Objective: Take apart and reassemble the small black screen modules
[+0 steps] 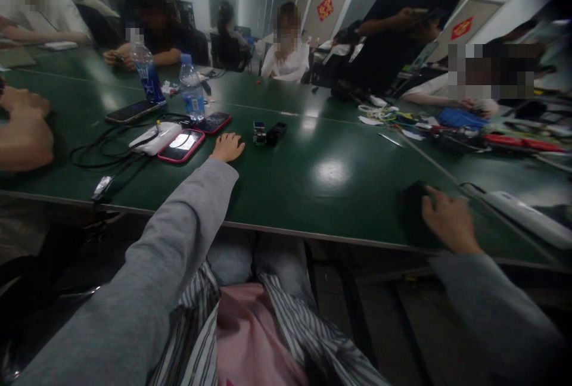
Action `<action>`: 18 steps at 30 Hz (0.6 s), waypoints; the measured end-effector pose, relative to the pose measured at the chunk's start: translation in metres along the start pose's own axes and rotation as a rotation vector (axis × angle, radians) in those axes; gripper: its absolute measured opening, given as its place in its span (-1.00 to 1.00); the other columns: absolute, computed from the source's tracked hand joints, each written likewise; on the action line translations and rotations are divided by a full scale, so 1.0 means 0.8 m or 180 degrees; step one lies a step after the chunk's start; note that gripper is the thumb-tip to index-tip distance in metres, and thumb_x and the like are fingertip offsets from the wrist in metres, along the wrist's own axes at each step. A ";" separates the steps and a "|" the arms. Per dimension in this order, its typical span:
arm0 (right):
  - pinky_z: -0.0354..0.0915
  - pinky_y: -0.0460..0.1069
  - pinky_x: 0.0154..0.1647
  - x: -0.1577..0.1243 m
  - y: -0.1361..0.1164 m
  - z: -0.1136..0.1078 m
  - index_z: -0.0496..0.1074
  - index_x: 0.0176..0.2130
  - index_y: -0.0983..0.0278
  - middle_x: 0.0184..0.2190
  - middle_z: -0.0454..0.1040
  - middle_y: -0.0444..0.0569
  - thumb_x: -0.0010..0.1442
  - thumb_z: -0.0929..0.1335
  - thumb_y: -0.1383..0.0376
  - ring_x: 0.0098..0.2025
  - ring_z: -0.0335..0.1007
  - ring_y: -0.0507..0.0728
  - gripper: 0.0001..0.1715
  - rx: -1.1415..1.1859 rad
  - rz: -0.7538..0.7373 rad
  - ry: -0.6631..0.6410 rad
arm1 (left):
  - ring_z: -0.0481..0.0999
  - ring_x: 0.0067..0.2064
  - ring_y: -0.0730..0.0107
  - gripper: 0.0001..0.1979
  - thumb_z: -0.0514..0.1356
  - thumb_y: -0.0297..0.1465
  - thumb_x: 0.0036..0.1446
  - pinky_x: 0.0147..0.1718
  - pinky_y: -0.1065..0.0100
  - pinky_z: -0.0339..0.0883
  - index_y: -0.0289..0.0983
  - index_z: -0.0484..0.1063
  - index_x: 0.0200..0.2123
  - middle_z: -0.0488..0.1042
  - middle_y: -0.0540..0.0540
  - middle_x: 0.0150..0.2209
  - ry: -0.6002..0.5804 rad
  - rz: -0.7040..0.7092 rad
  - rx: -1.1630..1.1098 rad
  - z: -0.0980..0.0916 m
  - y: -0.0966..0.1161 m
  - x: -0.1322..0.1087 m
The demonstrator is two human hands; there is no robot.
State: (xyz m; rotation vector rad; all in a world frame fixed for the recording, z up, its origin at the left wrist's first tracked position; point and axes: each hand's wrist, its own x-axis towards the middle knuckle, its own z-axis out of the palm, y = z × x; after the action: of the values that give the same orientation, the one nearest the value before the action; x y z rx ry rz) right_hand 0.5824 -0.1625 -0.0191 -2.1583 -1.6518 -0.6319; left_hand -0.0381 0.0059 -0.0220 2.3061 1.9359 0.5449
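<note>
The hands lie well apart on the desk: left hand empty, palm-down mid-frame, seemingly mid-reach just left of a small black device, needing a short rightward shift to grasp it; right hand covers a dark object at lower right, grip unclear.

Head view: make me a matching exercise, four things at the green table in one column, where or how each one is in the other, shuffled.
1. left hand
2. right hand
3. pink phone
4. taller bottle

A. on a dark object near the table's front edge
B. upright, left of the smaller bottle
C. on the table, just right of the pink phone
D. lying flat, screen bright

Pairs: 1-C, 2-A, 3-D, 4-B.
</note>
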 end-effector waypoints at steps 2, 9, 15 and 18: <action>0.36 0.24 -0.13 -0.024 -0.081 -0.012 0.36 0.33 0.40 -0.10 0.47 0.51 0.39 0.28 0.15 -0.07 0.48 0.42 -0.35 0.0125 -0.0379 -0.0220 | 0.16 0.43 -0.17 -0.44 0.02 -0.17 0.40 0.37 -0.17 0.02 -0.31 0.33 0.33 0.23 -0.34 0.41 0.0028 0.0024 -0.0108 0.004 -0.003 0.003; 0.38 0.29 0.15 -0.013 -0.431 -0.028 0.23 0.39 0.34 0.11 0.38 0.33 0.46 0.17 0.10 0.13 0.36 0.40 -0.34 0.1690 -0.1887 -0.0635 | 0.39 0.31 -0.14 -0.46 -0.02 0.03 0.40 0.33 -0.16 0.09 -0.20 0.59 0.01 0.55 -0.27 0.15 0.0636 -0.0417 -0.1641 0.012 -0.019 0.024; 0.14 0.32 0.40 0.043 -0.564 0.016 0.18 0.41 0.26 0.37 0.20 0.18 0.51 0.07 -0.03 0.40 0.07 0.31 -0.30 0.2636 -0.1465 -0.0312 | 0.56 0.14 0.10 -0.41 -0.06 0.02 0.42 0.25 0.08 0.29 -0.29 0.59 -0.05 0.64 -0.26 -0.02 0.1385 -0.0632 -0.3208 0.006 -0.028 0.038; 0.08 0.40 0.40 0.053 -0.550 0.036 0.25 0.37 0.23 0.45 0.09 0.14 0.51 0.10 -0.01 0.47 -0.07 0.34 -0.35 0.2402 -0.1339 -0.0506 | 0.58 0.10 0.15 -0.63 0.10 -0.15 0.38 0.23 0.10 0.32 -0.28 0.58 -0.07 0.64 -0.22 -0.03 0.1542 -0.0706 -0.3321 0.007 -0.031 0.041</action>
State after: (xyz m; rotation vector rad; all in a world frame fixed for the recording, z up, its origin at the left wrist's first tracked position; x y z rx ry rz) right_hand 0.1706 0.0015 -0.0177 -1.3598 -2.0176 0.0885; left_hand -0.0552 0.0434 -0.0273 1.3428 1.4148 1.6830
